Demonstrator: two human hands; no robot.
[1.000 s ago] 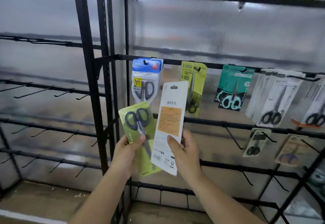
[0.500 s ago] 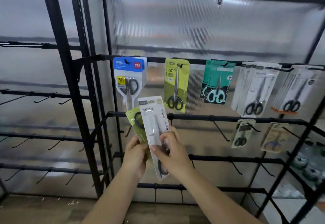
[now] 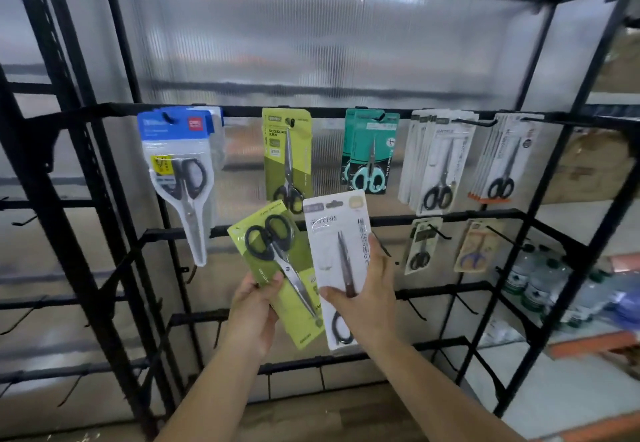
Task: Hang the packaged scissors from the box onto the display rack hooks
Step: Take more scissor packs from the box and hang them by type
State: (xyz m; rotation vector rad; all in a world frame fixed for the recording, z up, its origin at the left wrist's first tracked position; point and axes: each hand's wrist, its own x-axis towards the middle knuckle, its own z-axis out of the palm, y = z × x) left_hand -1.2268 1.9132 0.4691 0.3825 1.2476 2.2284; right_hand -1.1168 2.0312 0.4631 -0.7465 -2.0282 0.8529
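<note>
Here, two held packs — left hand [image 3: 251, 317] green pack [image 3: 277, 268], right hand [image 3: 369, 297] white pack [image 3: 337, 254].

Head view, single: worn at head height, facing forward and slightly down at the display rack [image 3: 311, 110]. Close range, both forearms entering from the bottom edge.

The left hand [image 3: 251, 317] grips a green scissors pack [image 3: 277, 268]; the right hand [image 3: 369, 297] holds a white scissors pack [image 3: 337, 251] just beside it, below the rack's hanging packs [image 3: 287, 157].
</note>
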